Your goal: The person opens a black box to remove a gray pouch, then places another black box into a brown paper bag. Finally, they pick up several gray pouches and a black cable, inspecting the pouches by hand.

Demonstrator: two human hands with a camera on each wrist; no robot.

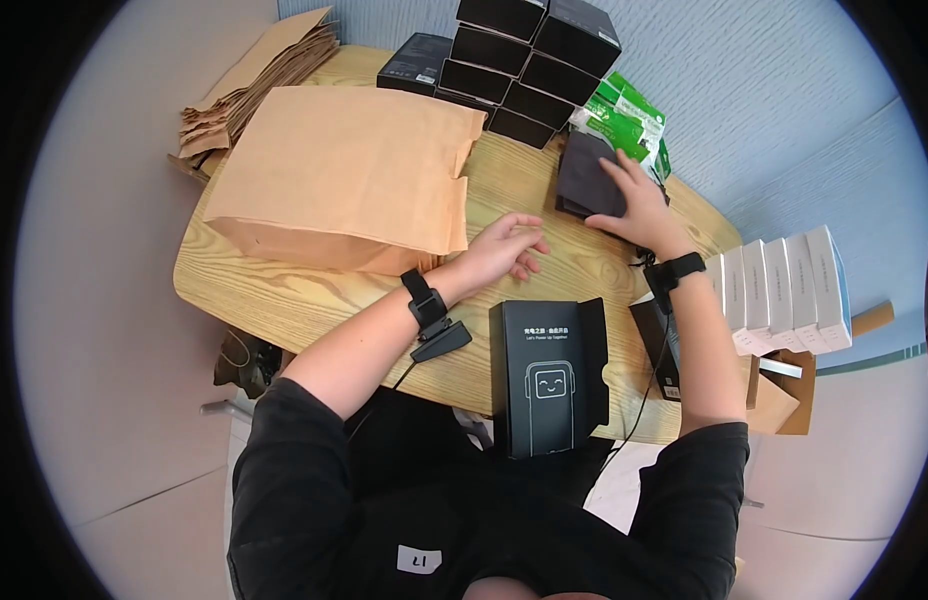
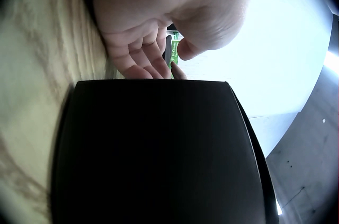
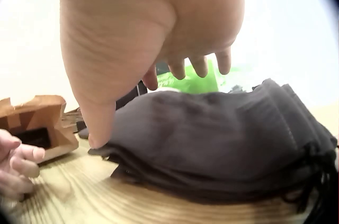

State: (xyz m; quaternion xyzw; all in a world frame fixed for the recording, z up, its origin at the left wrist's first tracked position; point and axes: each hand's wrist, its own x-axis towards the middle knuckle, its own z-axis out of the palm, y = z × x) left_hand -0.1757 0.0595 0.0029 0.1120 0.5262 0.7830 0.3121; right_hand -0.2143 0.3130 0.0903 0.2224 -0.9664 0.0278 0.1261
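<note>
In the head view a stack of dark cloth pouches [image 1: 588, 178] lies at the back right of the table. My right hand [image 1: 644, 208] is over it, fingers spread and thumb at its near edge; the right wrist view shows the thumb touching the pouches [image 3: 201, 139]. My left hand [image 1: 499, 255] rests near the table's middle with loosely bent fingers, holding nothing. A black box [image 1: 544, 390] with a printed face and an opened side flap stands at the table's front edge; a black surface [image 2: 159, 150] fills the lower left wrist view.
A large paper bag [image 1: 344, 170] lies at the left, with more folded bags [image 1: 254, 80] behind. Stacked black boxes [image 1: 524, 70] and green packets [image 1: 624, 120] stand at the back. White boxes [image 1: 784, 290] line the right side, near an open carton [image 1: 796, 400].
</note>
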